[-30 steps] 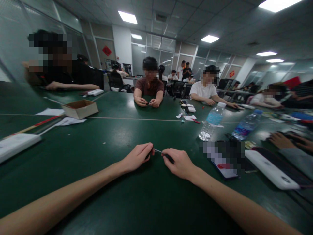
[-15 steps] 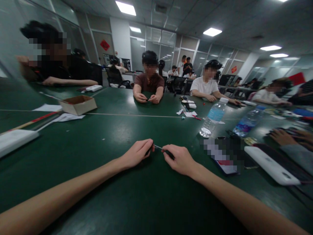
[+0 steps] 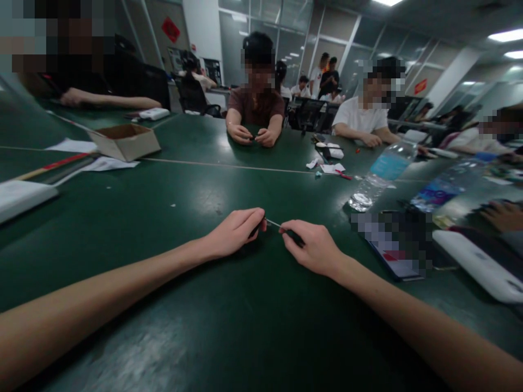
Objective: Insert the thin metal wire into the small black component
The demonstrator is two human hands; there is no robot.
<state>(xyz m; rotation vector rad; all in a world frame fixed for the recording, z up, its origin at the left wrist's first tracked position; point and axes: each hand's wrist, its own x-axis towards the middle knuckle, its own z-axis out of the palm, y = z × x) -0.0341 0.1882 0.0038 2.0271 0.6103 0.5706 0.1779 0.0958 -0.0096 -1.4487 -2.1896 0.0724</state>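
My right hand [image 3: 312, 245] is closed around the black handle of a small screwdriver [image 3: 295, 237]. Its thin metal shaft points left toward my other hand. My left hand [image 3: 235, 234] is closed on a small dark object [image 3: 254, 231], mostly covered by the fingers, so its kind does not show. The shaft's tip meets or lies very near that object; contact cannot be made out. Both hands are low over the green table [image 3: 183, 305], in the middle of the view.
To the right are a water bottle [image 3: 382, 171], a second bottle [image 3: 445, 185], a phone [image 3: 394, 250] and a white device [image 3: 476, 264]. At left lie an open cardboard box [image 3: 125, 142], papers and a white device [image 3: 24, 198]. Several people sit around the table.
The view has tilted down and turned slightly left, so the surroundings sit higher or further right. Both hands keep their holds, with the shaft still between them.
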